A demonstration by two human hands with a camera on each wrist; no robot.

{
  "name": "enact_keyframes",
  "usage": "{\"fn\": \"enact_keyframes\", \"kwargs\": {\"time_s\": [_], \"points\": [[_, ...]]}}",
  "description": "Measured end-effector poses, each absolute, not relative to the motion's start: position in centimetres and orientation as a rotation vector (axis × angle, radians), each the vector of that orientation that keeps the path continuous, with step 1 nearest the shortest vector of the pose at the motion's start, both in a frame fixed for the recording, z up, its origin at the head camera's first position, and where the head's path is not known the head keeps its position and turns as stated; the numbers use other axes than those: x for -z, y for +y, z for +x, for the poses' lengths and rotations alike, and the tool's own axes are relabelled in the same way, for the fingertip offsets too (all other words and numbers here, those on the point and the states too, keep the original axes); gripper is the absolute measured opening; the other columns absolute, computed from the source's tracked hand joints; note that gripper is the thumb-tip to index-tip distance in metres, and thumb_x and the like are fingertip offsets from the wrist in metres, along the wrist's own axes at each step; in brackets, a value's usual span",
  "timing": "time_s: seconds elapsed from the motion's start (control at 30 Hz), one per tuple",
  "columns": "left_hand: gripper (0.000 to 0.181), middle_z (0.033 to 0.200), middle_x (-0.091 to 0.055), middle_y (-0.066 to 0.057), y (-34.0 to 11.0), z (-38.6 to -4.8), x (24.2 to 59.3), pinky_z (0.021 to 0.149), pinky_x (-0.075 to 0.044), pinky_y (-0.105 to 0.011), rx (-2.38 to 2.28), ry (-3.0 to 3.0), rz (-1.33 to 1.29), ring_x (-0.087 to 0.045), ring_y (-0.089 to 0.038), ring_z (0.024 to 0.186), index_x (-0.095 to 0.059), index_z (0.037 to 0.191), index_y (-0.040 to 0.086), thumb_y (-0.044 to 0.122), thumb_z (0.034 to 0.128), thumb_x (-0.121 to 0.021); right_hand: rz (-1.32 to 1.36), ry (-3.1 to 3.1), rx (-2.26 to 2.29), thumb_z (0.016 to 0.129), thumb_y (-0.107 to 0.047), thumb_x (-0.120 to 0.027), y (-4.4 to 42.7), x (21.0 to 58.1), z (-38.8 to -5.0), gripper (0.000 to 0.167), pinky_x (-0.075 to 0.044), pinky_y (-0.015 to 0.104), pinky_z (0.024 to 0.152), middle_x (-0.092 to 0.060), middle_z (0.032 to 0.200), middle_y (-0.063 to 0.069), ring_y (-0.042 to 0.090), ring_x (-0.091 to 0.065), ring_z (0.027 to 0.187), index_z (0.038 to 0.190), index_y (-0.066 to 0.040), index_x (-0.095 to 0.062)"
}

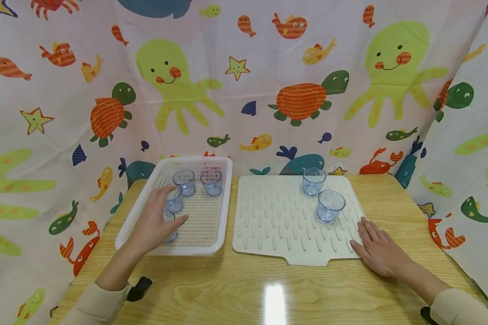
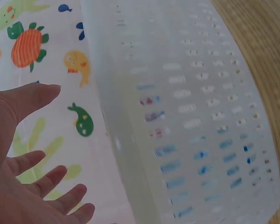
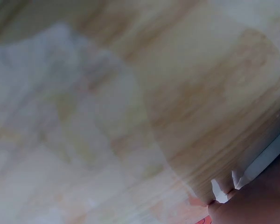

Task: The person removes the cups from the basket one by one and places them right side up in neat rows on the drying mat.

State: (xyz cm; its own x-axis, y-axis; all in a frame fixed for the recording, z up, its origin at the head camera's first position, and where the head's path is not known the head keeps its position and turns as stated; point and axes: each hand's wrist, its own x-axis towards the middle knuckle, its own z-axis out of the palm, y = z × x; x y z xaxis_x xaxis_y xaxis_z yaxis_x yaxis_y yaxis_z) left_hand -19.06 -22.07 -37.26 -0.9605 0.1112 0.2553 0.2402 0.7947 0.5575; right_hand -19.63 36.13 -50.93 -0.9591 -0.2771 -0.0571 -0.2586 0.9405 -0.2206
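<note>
My left hand (image 1: pixel 157 221) hovers over the left part of a white plastic basket (image 1: pixel 223 216), thumb and fingers spread apart. Beneath it are clear bluish glasses, one (image 1: pixel 174 202) partly covered by the fingers and another (image 1: pixel 170 234) partly behind the thumb; whether the hand touches either I cannot tell. Two more glasses stand farther back in the basket, a left one (image 1: pixel 184 182) and a right one (image 1: pixel 211 183). My right hand (image 1: pixel 380 250) lies flat with extended fingers at the right edge of a cream draining board (image 1: pixel 268 221). In the left wrist view the left fingers (image 2: pixel 51 179) look relaxed.
Two glasses stand on the right half of the board, one (image 1: pixel 314 181) behind the other (image 1: pixel 330 206). Basket and board sit side by side on a wooden table (image 1: pixel 211 289). A sea-animal curtain (image 1: pixel 244 135) hangs around the back and sides.
</note>
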Motion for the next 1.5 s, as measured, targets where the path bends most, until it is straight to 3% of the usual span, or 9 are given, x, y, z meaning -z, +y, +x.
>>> {"fn": "enact_keyframes", "kwargs": {"time_s": [0.93, 1.5], "points": [[0.098, 0.156, -0.023, -0.033, -27.4, -18.7, 38.6, 0.103, -0.035, -0.077, 0.859, -2.884, 0.017, -0.033, -0.056, 0.135, -0.026, 0.156, -0.003, 0.029, 0.0839, -0.084, -0.426, 3.029, 0.307, 0.109, -0.048, -0.039, 35.7, 50.0, -19.2, 0.080, -0.019, 0.073, 0.113, -0.019, 0.160, 0.039, 0.057, -0.020, 0.146, 0.152, 0.017, -0.026], [0.098, 0.150, -0.031, -0.034, -27.4, -19.1, 39.8, 0.105, -0.036, -0.074, 0.882, -2.915, -0.042, -0.039, -0.053, 0.130, -0.027, 0.155, -0.006, 0.030, 0.0847, -0.084, -0.410, 3.007, 0.329, 0.108, -0.052, -0.037, 35.9, 50.4, -19.4, 0.083, -0.015, 0.074, 0.114, -0.015, 0.162, 0.037, 0.056, -0.016, 0.148, 0.154, 0.016, -0.023]]}}
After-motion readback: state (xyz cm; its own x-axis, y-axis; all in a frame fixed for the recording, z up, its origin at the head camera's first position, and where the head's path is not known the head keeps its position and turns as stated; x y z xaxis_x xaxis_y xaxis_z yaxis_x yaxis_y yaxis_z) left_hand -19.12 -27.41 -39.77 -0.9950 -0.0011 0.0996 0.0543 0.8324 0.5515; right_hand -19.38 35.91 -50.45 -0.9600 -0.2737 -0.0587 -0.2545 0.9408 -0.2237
